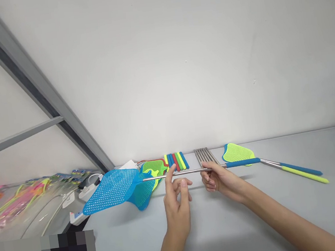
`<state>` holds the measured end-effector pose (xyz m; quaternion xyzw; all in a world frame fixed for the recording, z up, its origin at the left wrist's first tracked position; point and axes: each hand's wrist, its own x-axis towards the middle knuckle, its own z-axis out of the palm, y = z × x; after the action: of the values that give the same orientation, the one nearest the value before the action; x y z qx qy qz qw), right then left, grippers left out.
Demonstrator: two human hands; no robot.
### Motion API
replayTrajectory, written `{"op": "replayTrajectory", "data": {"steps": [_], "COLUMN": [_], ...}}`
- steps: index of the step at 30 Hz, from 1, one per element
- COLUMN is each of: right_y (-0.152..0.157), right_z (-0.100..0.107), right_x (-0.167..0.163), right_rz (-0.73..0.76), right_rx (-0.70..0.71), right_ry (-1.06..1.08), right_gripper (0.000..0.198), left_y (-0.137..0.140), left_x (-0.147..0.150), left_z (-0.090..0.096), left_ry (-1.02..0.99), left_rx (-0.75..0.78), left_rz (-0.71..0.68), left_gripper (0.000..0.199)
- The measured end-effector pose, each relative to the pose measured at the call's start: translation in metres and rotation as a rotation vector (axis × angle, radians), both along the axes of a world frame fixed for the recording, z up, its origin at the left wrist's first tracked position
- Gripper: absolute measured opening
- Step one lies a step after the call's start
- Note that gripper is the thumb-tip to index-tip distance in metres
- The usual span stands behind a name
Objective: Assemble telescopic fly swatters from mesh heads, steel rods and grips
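Just beyond the swatter (112, 190), metal rods (205, 156)

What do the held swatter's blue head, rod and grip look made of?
Blue head: probably matte plastic, a thin, perforated sheet. Rod: metal, likely steel, from its silvery shine. Blue grip: matte foam, rubber or plastic; its dull, even surface leaves that open.

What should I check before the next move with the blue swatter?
1. Right hand gripping the metal rod: ok.
2. Blue swatter head at the rod's end: ok, it appears joined.
3. Blue grip at the rod's other end: ok.
4. Left hand closed around the rod: not ok, it is loosely open.
5. Firm contact between left hand and rod: cannot tell.
6. Loose grips laid in a row: ok.
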<state>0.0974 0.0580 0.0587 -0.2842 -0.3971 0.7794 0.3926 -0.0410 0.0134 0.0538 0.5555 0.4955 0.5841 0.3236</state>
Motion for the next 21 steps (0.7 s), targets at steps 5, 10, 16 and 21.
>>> {"op": "replayTrajectory", "data": {"steps": [5, 10, 16, 21], "right_y": [-0.001, -0.001, 0.0, -0.002], "right_z": [0.001, 0.001, 0.0, 0.001], "right_x": [-0.001, -0.001, -0.001, -0.001], "right_rz": [0.006, 0.005, -0.006, -0.018], "right_rx": [0.003, 0.011, 0.01, 0.013], "right_ry": [-0.016, -0.011, -0.024, 0.005], "right_gripper": [0.038, 0.038, 0.038, 0.038], "left_y": [0.001, 0.004, 0.004, 0.005], "left_x": [-0.004, -0.01, -0.01, -0.006], "left_z": [-0.004, -0.011, -0.008, -0.011], "left_ry": [-0.023, 0.005, 0.169, 0.028], "left_rx": [0.027, 0.15, 0.182, -0.015], "left_rz": [-0.013, 0.101, 0.177, 0.022], "left_gripper": [0.041, 0.029, 0.017, 0.026]}}
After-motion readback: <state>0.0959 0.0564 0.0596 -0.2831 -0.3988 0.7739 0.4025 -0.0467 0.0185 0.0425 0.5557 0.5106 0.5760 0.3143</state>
